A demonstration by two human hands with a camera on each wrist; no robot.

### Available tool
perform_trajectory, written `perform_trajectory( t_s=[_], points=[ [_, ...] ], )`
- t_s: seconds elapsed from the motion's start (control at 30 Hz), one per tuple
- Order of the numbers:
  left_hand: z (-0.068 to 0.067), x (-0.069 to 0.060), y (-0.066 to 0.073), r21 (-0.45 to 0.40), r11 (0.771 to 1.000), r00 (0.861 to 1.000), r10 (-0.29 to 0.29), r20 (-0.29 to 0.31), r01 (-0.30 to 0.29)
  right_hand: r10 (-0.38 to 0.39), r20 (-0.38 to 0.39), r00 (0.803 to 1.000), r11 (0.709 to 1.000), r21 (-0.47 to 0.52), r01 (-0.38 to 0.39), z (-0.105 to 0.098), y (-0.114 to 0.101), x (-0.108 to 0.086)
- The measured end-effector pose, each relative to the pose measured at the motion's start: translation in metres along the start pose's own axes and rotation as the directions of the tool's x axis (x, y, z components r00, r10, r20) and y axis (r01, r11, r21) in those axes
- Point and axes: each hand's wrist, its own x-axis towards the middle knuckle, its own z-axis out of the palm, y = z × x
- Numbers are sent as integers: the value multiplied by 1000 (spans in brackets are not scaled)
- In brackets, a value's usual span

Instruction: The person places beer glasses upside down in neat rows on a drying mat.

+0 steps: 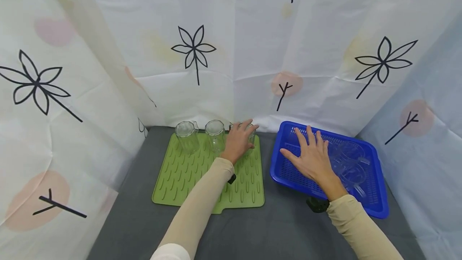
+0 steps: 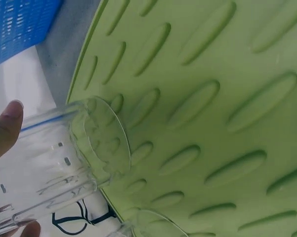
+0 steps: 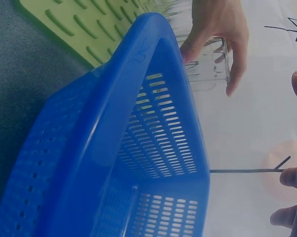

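Note:
My left hand (image 1: 239,139) is spread around a clear glass mug (image 2: 59,158) at the back right of the green drying mat (image 1: 180,175). In the right wrist view its thumb and a finger lie along both sides of that mug; firm contact is hard to see. Two more clear glass mugs, one on the left (image 1: 187,136) and one in the middle (image 1: 215,135), stand on the mat's back row. Above the left part of the blue basket (image 1: 382,196) my right hand (image 1: 312,159) hovers, fingers spread and holding nothing.
Inside the basket's right half lie clear glass mugs (image 1: 353,173). A dark grey tabletop (image 1: 252,232) carries the mat and basket. White patterned cloth (image 1: 234,51) hangs behind the table and along both sides.

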Motion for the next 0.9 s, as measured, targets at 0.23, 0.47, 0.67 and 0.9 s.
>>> perform_trajectory(
  t_s=[0.23,0.47,0.67,0.9],
  points=[
    [-4,1,3,29,999,997,-33,67,31,9,12,1000,1000,7,-9,-4,2,-2],
    [-11,-4,6,59,998,995,-9,99,4,13,0,1000,1000,4,-13,-9,4,-3],
    [-17,-9,3,69,998,997,4,80,-10,24,-12,1000,1000,2,-24,-10,7,-3],
    [-19,-23,-3,65,998,1000,24,17,-25,36,-25,999,999,9,-36,-10,14,-4]
  ],
)
